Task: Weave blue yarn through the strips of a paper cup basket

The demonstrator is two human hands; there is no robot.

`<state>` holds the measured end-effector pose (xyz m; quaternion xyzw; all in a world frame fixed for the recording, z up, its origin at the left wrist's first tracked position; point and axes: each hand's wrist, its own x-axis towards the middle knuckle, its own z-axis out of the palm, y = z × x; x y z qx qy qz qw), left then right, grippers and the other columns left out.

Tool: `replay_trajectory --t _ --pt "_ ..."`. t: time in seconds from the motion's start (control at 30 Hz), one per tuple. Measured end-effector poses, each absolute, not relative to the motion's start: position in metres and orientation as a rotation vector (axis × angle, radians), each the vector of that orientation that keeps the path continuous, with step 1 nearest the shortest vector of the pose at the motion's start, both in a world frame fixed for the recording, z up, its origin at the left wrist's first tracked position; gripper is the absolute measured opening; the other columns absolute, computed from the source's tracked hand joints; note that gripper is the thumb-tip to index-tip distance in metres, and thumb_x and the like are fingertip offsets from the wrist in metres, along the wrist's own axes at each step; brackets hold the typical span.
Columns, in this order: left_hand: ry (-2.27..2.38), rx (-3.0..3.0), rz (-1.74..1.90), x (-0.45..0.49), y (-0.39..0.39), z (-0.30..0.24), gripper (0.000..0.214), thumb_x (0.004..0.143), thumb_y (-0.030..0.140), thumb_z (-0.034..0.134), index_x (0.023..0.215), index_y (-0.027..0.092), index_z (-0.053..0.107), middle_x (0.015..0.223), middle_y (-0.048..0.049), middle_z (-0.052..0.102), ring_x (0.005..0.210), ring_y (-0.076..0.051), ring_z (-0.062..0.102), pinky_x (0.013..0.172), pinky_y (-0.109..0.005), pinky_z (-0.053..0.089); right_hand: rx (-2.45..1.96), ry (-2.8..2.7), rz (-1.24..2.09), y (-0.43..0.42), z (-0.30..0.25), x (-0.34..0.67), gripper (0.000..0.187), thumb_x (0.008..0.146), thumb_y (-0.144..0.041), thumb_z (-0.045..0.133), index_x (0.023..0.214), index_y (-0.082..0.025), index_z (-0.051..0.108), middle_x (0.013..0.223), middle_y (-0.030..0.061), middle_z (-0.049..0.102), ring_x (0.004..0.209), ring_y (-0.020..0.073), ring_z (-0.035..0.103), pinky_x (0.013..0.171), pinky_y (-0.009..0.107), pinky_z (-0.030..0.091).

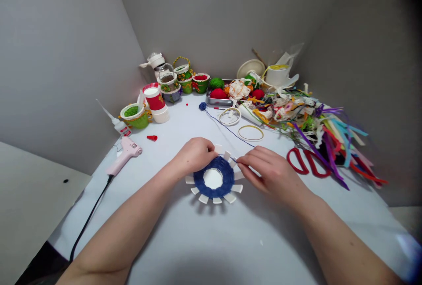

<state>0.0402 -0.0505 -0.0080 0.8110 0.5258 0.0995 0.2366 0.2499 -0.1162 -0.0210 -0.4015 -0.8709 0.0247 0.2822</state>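
Desk: white desk (231, 241) in front of you, crafts piled behind.
Piece: blue-woven paper cup (211, 190) sits flat between your hands, white strips splayed.
Left grip (194, 155): clenched on the cup's edge.
Right grip (265, 168): pinching blue yarn (231, 132) by the weave.
Nearby: red scissors (308, 162), right.

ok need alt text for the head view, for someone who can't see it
Two bare hands work on a white slotted paper disc woven with blue yarn: the left hand holds its edge and the right hand pinches the yarn. A pink hot glue gun, red-handled scissors and a heap of ribbons lie nearby.
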Motion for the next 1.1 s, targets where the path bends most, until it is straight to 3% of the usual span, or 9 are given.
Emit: replay_trajectory --t 0.37,0.6,0.9,1.1 --pt "1.434 2.027 0.389 0.034 -0.037 -0.014 0.028 0.076 0.036 0.052 0.075 0.015 0.07 0.073 -0.0019 0.069 0.066 -0.013 0.056 0.06 -0.023 0.039 -1.312 -2.235 0.546 -0.102 -0.03 0.254 0.038 0.096 -0.033 0.034 0.075 -0.016 0.061 0.072 0.0051 0.06 0.071 0.0167 0.051 0.067 0.029 0.038" --pt "1.44 1.973 0.404 0.034 -0.038 -0.013 0.028 0.076 0.037 0.051 0.076 0.016 0.07 0.078 -0.0029 0.07 0.068 -0.015 0.058 0.061 -0.024 0.04 -1.463 -2.04 0.832 -0.101 -0.04 0.247 0.026 0.084 -0.038 0.052 0.076 -0.018 0.066 0.069 0.0005 0.06 0.062 0.0126 0.049 0.057 0.024 0.035" --pt "1.259 2.056 0.117 0.021 -0.041 0.006 0.03 0.072 0.041 0.057 0.087 0.016 0.065 0.082 -0.0023 0.067 0.069 -0.015 0.058 0.057 -0.023 0.04 -1.555 -1.808 0.961 -0.101 -0.042 0.243 0.027 0.084 -0.037 0.049 0.074 -0.016 0.063 0.064 -0.001 0.059 0.06 0.0122 0.049 0.053 0.023 0.034" --pt "1.101 2.16 0.133 0.028 -0.054 0.016 0.041 0.069 0.042 0.065 0.104 0.021 0.065 0.096 -0.0025 0.066 0.083 -0.016 0.058 0.069 -0.023 0.043 -1.403 -1.982 1.008 -0.107 -0.031 0.247 0.024 0.085 -0.031 0.048 0.069 -0.017 0.059 0.064 -0.0015 0.057 0.062 0.0115 0.048 0.055 0.022 0.035"
